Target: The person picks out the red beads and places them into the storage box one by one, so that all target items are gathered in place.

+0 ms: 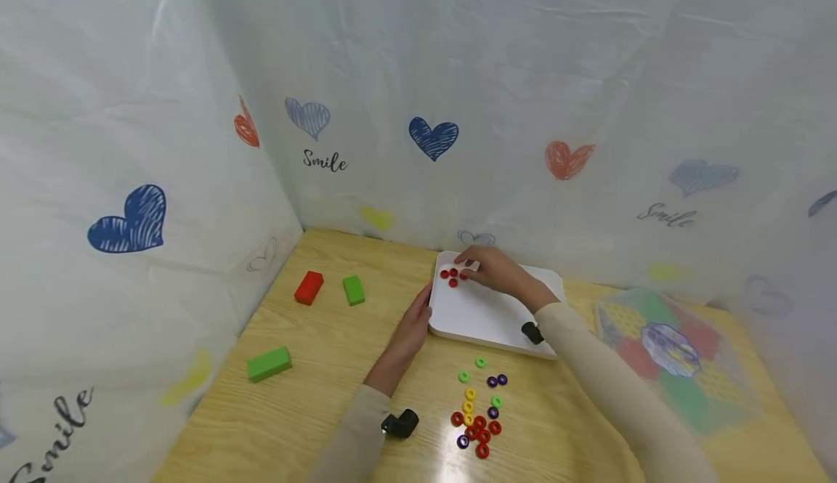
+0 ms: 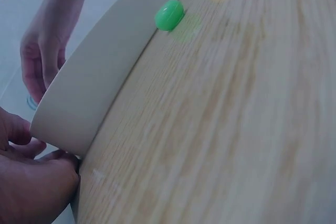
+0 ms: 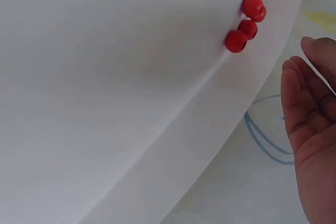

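Note:
A white tray [image 1: 484, 319] with a raised rim lies on the wooden table. My left hand [image 1: 412, 323] grips its left edge; in the left wrist view the thumb and fingers [image 2: 39, 182] close around the tray's corner. Inside the tray, near its far left corner, small red rings [image 1: 453, 283] sit close together. In the right wrist view these red rings [image 3: 236, 41] lie against the rim. Over that corner reaches my right hand [image 1: 493, 269], its fingers loosely bent beside the rings. Thumb and fingertips [image 3: 291, 74] stand apart there, nothing visible between them.
Several loose red rings [image 1: 482, 451], yellow rings [image 1: 470, 394], green rings [image 1: 480, 362] and purple rings [image 1: 502, 380] lie in front of the tray. Left are a red block [image 1: 309, 287] and green blocks [image 1: 269, 364]. A patterned plastic bag [image 1: 680, 359] lies right. A curtain [image 1: 392, 200] stands behind.

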The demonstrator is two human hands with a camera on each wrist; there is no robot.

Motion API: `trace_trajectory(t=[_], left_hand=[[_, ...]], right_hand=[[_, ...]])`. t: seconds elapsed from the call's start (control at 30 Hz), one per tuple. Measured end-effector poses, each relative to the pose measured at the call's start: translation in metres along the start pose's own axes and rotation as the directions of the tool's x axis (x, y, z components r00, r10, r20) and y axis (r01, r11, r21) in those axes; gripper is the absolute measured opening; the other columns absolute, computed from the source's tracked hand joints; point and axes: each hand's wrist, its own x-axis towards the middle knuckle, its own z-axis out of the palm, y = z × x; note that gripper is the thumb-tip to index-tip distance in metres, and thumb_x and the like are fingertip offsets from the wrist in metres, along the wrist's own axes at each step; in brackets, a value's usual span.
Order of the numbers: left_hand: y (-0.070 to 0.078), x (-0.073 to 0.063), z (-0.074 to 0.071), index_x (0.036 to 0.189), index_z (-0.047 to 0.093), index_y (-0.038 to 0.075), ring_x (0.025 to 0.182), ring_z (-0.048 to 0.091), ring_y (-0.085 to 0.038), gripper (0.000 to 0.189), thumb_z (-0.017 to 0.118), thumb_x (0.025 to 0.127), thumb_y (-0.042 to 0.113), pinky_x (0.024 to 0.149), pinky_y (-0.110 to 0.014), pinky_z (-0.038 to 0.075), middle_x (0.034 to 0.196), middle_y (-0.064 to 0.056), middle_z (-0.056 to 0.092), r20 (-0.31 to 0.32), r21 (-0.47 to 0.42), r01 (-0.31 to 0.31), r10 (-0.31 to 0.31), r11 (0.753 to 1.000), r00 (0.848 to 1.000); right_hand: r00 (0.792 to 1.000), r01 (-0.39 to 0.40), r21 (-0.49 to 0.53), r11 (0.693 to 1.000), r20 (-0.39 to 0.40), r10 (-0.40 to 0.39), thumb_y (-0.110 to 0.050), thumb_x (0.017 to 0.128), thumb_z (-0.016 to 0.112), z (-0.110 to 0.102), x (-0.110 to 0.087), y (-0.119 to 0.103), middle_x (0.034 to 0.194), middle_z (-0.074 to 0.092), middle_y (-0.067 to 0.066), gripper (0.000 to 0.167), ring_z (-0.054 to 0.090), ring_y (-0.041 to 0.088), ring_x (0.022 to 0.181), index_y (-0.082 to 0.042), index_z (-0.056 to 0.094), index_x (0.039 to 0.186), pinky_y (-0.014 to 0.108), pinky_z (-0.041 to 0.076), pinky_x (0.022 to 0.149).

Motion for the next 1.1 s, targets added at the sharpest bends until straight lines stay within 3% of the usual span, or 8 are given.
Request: trace_trajectory(t=[0.2,0.43,0.67,0.87,1.1], left_hand=[[-0.001,0.003,-0.001,0.154,0.023,0.023,0.147,0.014,-0.019,0.050,0.031,0.105,0.016,0.120,-0.042,0.015,0.160,0.002,0.021,-0.001,-0.002,0.018,-0.018,1.000,1.000],[0.002,0.003,0.000,0.154,0.024,0.028,0.147,0.014,-0.013,0.049,0.030,0.106,0.019,0.120,-0.038,0.016,0.159,0.007,0.022,-0.020,0.018,0.055,-0.055,0.998,0.998],[0.005,0.003,0.000,0.154,0.023,0.025,0.146,0.015,-0.011,0.049,0.029,0.106,0.018,0.120,-0.036,0.017,0.159,0.008,0.022,-0.006,0.016,0.042,-0.042,0.999,0.999],[0.010,0.005,-0.001,0.154,0.023,0.023,0.147,0.014,-0.012,0.049,0.029,0.106,0.017,0.120,-0.036,0.016,0.159,0.005,0.022,-0.005,0.014,0.024,-0.023,1.000,1.000],[0.008,0.003,0.000,0.155,0.022,0.024,0.147,0.014,-0.012,0.050,0.028,0.105,0.019,0.120,-0.037,0.016,0.159,0.006,0.022,-0.006,0.028,0.051,-0.051,0.998,0.999]], right_hand=[[0.999,0.033,0.030,0.999,-0.008,-0.033,-0.012,0.091,0.066,-0.011,-0.019,-0.011,0.113,0.067,0.006,0.030,0.062,0.021,0.101,-0.008,0.066,0.120,0.036,0.056,0.083],[0.995,0.086,0.032,0.996,-0.044,-0.085,-0.018,0.092,0.066,-0.010,-0.043,-0.021,0.116,0.067,0.007,0.029,0.064,0.023,0.101,-0.012,0.066,0.121,0.035,0.056,0.081],[0.988,0.142,0.074,0.987,-0.074,-0.136,-0.016,0.090,0.069,-0.004,-0.069,-0.040,0.113,0.068,0.002,0.028,0.064,0.014,0.095,-0.018,0.067,0.118,0.027,0.056,0.078],[0.978,0.209,0.116,0.971,-0.036,-0.206,-0.017,0.090,0.069,0.002,-0.087,-0.057,0.115,0.067,0.001,0.032,0.063,0.013,0.097,-0.015,0.065,0.121,0.027,0.056,0.077],[0.971,0.216,0.183,0.959,0.062,-0.230,-0.019,0.092,0.066,0.018,-0.114,-0.074,0.113,0.066,0.003,0.033,0.063,0.011,0.095,-0.011,0.063,0.124,0.031,0.056,0.075]])
